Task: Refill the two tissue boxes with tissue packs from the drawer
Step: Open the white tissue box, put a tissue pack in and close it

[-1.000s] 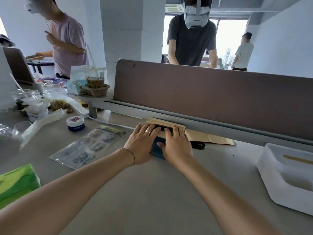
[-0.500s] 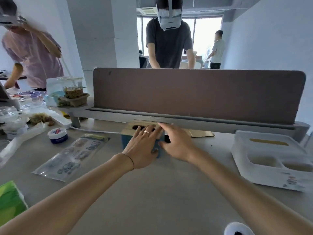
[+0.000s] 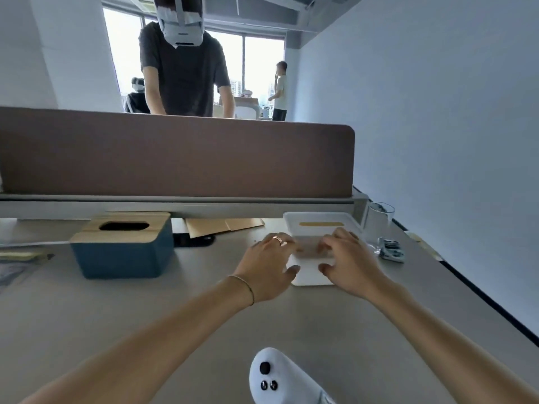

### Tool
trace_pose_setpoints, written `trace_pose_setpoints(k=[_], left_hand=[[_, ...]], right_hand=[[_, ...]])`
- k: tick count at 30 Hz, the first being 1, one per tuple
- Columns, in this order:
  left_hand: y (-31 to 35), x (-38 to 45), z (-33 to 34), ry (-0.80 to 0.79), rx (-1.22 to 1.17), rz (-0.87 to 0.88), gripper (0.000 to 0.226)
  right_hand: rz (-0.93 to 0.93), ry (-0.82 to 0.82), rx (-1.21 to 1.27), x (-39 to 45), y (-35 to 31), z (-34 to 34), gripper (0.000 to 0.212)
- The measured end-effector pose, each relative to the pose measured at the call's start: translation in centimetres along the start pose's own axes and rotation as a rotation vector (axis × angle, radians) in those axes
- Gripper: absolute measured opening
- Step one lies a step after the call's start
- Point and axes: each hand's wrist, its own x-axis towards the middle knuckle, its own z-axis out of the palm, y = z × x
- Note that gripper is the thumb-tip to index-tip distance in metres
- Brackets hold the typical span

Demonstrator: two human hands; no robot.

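A blue tissue box [image 3: 122,256] with a wooden slotted lid stands on the desk at the left, nobody touching it. To its right lies a white tissue box [image 3: 318,225] with a yellow slot on top. My left hand [image 3: 269,265] rests on the white box's left front corner, thumb against its side. My right hand [image 3: 348,262] lies on its right front part, fingers spread over the top. Whether either hand grips the box is unclear. No tissue pack is in view.
A brown partition [image 3: 175,158] closes the desk's far side, with a person standing behind it. A glass [image 3: 377,225] and a small clip-like item [image 3: 392,252] sit right of the white box. Brown cardboard [image 3: 224,225] and a dark object [image 3: 192,240] lie between the boxes. A white controller [image 3: 277,377] sits near me.
Both hands left the blue box and moved right onto the white box. My view swung right, so the blue box now stands at the left.
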Motion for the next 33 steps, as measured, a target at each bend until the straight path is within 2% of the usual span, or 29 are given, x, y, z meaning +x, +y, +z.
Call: trace_pose_setpoints(k=[3, 7, 14, 24, 33], left_hand=[[1.5, 1.4, 1.1, -0.062, 0.114, 0.042, 0.039], [2.8, 2.8, 1.4, -0.067, 0.250, 0.050, 0.031], [2.1, 1.8, 0.6, -0.047, 0.196, 0.009, 0.024], [-0.2, -7.8, -8.4, 0.049, 0.257, -0.082, 0.024], [-3.6, -22.6, -13.9, 0.164, 0.299, -0.211, 0.032]], right_hand=[[-0.021, -0.035, -0.076, -0.4, 2.0, 0.6, 0.036], [-0.035, -0.012, -0.033, -0.1, 2.8, 1.5, 0.028], [-0.097, 0.039, -0.063, -0.4, 1.2, 1.8, 0.023], [-0.298, 0.122, 0.069, -3.7, -9.0, -0.6, 0.022], [-0.622, 0.143, 0.102, -9.0, -20.4, -1.4, 0.019]])
